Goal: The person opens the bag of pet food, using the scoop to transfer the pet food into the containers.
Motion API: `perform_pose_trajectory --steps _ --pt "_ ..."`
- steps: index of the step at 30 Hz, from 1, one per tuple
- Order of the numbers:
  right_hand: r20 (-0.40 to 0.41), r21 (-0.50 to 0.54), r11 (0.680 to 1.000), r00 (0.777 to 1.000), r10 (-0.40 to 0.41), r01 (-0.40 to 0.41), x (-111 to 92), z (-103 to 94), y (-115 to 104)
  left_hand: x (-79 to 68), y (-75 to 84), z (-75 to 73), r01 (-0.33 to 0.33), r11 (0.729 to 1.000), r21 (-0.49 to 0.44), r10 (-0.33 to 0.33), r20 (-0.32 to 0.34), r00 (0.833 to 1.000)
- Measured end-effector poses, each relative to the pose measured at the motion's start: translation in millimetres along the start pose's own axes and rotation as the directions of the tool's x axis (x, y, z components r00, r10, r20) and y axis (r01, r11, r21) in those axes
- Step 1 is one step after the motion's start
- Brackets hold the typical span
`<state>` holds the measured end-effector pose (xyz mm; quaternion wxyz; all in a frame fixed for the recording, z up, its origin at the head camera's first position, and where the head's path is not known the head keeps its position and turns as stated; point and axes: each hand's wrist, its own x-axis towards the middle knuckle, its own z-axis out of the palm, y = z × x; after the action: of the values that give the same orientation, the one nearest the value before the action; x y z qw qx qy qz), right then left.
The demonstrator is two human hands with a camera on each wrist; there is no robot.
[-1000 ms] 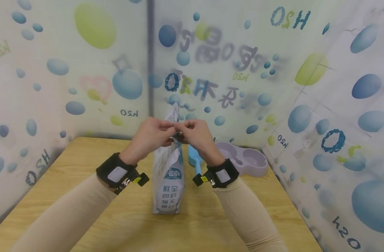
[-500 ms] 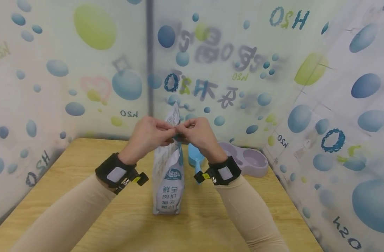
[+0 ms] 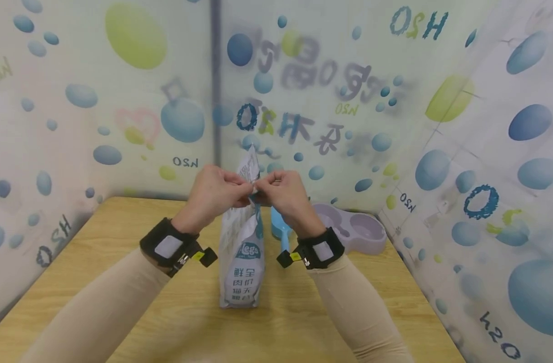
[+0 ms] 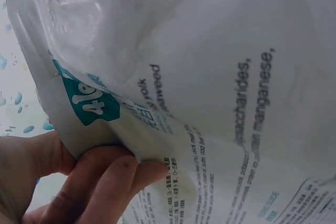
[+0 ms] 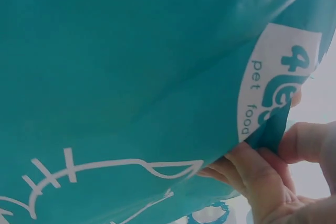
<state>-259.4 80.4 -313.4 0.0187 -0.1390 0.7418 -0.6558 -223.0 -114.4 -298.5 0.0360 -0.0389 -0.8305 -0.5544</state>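
Mid-frame, my left fingers (image 3: 242, 189) and right fingers (image 3: 264, 187), equally near, pinch the bag (image 3: 244, 277) high up; its upright length lies mostly below

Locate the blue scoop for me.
In the head view, the blue scoop is on the table, just right of the pet food bag and left of the lilac double bowl, partly hidden by the right hand.

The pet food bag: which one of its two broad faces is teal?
The bag's right face, towards the right hand, is teal; the left face, towards the left hand, is mostly whitish with dark text.
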Motion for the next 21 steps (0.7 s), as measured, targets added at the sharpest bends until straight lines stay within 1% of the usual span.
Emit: perform_pose_trajectory --steps 7,12,15,18,21 --pt "-0.011 0.062 0.998 1.000 -0.003 0.004 0 0.7 6 1.1 -4.0 -0.6 0.021 0.998 -0.055 -0.020 0.023 1.000" --pt "-0.021 0.107 0.994 1.000 -0.018 0.020 1 2.5 11 1.9 -7.7 -1.4 0.029 0.996 -0.090 -0.027 0.026 0.999" --pt "-0.021 0.119 0.993 1.000 -0.016 0.019 1 2.7 13 1.2 -9.1 -1.5 0.039 0.995 -0.090 -0.036 0.026 0.999" --pt "-0.009 0.099 0.995 1.000 -0.017 0.018 3 1.0 13 1.1 -10.4 -1.0 0.030 0.996 -0.082 -0.028 0.024 0.999" --pt "-0.001 0.012 0.999 0.999 -0.034 0.034 3 -2.1 8 2.3 -11.0 -0.1 -0.011 0.998 -0.065 0.012 0.013 1.000"
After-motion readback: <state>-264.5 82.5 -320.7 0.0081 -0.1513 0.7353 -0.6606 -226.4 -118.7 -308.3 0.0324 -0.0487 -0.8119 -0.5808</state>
